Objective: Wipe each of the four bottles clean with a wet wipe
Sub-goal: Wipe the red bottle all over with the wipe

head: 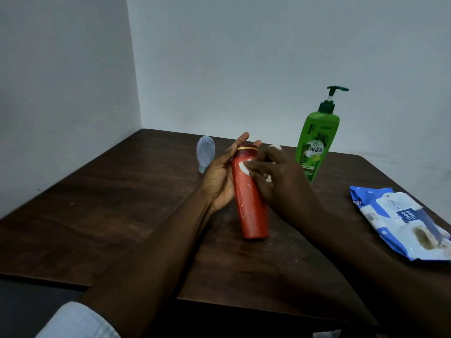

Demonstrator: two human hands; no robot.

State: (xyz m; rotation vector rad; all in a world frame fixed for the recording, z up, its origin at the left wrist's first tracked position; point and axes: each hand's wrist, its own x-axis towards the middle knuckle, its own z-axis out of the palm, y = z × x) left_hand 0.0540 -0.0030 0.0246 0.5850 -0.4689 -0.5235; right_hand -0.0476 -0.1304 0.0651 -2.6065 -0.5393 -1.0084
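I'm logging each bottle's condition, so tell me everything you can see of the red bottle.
The red bottle is a tall, smooth, plastic-looking cylinder with a gold band under its red cap. It is held tilted, base toward the camera, above the table. The left hand cradles it; the right hand presses a white wipe on its upper part.

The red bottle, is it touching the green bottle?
Apart. The head view shows the red bottle held in the left hand, with the right hand and bare table separating it from the green bottle.
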